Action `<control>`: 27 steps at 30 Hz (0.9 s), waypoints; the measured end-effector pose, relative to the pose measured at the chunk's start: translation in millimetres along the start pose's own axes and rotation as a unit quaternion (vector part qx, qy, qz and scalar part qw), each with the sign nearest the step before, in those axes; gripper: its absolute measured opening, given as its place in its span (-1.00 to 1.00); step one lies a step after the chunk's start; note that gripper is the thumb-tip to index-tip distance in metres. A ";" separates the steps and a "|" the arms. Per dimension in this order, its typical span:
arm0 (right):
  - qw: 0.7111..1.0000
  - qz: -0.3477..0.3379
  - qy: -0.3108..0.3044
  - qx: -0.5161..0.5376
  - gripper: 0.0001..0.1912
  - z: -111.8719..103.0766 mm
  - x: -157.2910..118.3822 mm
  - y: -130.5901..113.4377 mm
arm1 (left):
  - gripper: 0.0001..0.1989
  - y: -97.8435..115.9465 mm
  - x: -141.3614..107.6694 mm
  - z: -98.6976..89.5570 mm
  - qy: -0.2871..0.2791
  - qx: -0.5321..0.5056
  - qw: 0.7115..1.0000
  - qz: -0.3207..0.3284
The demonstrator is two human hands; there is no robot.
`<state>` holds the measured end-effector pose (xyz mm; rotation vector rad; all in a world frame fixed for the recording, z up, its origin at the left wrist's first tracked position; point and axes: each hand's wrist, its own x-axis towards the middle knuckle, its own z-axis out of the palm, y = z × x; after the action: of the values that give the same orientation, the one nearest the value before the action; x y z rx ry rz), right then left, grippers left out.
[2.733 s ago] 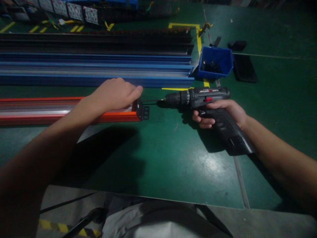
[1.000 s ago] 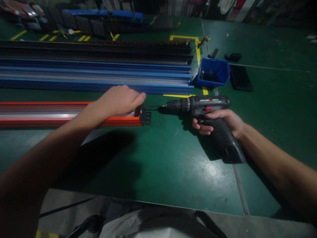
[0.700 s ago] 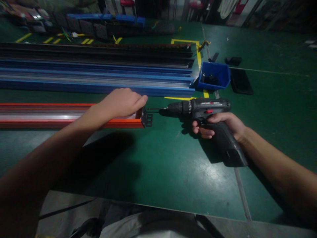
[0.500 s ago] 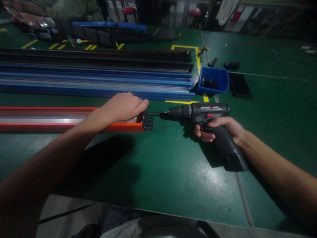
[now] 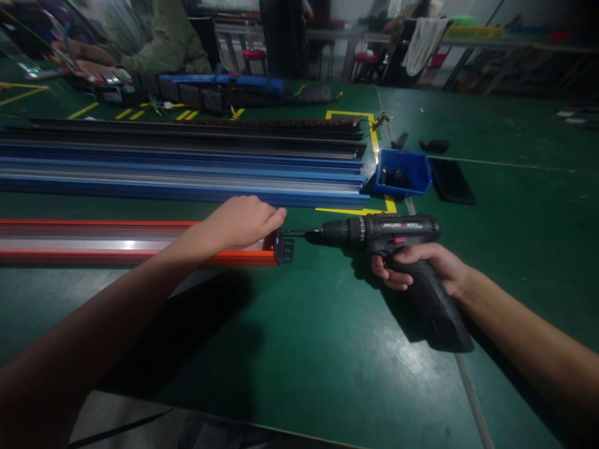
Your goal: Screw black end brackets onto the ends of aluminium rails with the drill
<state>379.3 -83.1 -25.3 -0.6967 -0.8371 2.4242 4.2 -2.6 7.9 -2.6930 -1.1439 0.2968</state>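
Note:
My right hand (image 5: 425, 265) is wrapped around the grip of a black cordless drill (image 5: 397, 229), its fingers by the trigger. The drill lies level, and its long thin bit (image 5: 297, 232) points left, the tip at a black end cap (image 5: 279, 246). That slotted cap sits on the right end of a long orange metal profile (image 5: 248, 257). Over the profile, just behind the cap, my left hand (image 5: 243, 219) is closed on it; most of its fingertips are hidden.
Behind the orange profile lie long blue profiles (image 5: 281, 192) and black profiles (image 5: 281, 137). A blue bin (image 5: 403, 171) of small black parts stands right of them, beside a flat black object (image 5: 452, 181). Across the green table (image 5: 327, 349), a person in a green sleeve (image 5: 166, 47) works.
The camera view has tipped upward, so everything appears lower in the picture. Both hands, the drill and the orange profile keep about the same places relative to each other.

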 end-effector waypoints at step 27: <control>1.000 0.000 0.008 -0.008 -0.80 -3.0 0.7 4.1 | -0.55 -3.4 0.3 5.2 0.037 0.001 0.998 0.048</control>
<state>379.4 -84.3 -30.3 -0.7220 -0.8518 2.4103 0.7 0.4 3.8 -2.7369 -0.9947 0.2123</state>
